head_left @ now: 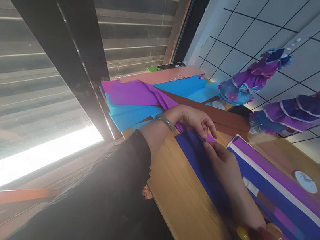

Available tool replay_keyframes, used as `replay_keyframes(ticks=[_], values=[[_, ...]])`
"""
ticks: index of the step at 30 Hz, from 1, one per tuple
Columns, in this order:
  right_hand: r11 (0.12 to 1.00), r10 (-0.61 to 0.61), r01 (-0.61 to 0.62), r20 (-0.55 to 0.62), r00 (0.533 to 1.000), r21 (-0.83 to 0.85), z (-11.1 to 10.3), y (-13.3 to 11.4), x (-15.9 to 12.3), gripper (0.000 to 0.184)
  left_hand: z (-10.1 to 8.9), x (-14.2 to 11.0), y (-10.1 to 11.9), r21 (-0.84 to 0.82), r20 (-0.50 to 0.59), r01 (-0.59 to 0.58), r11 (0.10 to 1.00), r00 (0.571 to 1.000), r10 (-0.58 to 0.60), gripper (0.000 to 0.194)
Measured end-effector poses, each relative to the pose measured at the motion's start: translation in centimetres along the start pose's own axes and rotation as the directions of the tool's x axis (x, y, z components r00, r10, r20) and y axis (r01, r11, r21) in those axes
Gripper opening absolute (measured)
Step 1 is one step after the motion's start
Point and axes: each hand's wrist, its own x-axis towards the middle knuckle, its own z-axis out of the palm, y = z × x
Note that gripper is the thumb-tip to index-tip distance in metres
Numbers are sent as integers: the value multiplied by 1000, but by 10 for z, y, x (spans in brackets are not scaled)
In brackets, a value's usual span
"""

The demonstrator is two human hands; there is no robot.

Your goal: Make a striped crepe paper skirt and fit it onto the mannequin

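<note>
My left hand (193, 120), with a green bangle on its wrist, reaches across the wooden table (183, 203) and pinches the far end of a dark blue paper sheet (199, 158). My right hand (225, 162), with a bead bracelet on its wrist, rests on the same sheet just nearer to me, its fingers curled and pressing the paper down. The two hands almost touch at the sheet's end. A purple paper strip (283, 180) with a white edge lies right of the blue sheet.
A pile of purple, light blue and brown paper sheets (139, 99) lies at the table's far end. Two paper dress figures (252, 79) (305, 111) stand by the tiled wall. Small white discs (306, 181) lie at the right. A window with blinds is on the left.
</note>
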Motion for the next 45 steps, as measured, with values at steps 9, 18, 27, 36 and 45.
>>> replay_keyframes(ticks=[9,18,27,36,45], values=[[1000,22,-22,-2,1000,0,2,2,2,41,1,-2,4,-21,15,-2,1000,1000,3,38],[998,49,-48,-37,998,27,6,-3,-1,40,2,-1,5,-39,-19,8,999,1000,-9,38],[998,49,-47,-59,997,35,9,-2,-3,42,2,0,4,-42,-21,30,999,999,-31,38],[1000,-4,5,-61,998,24,10,0,-5,42,1,-3,3,-81,34,123,989,992,-120,40],[994,-22,32,94,995,-109,-31,6,-59,39,2,-1,1,-69,-3,113,991,994,-113,44]])
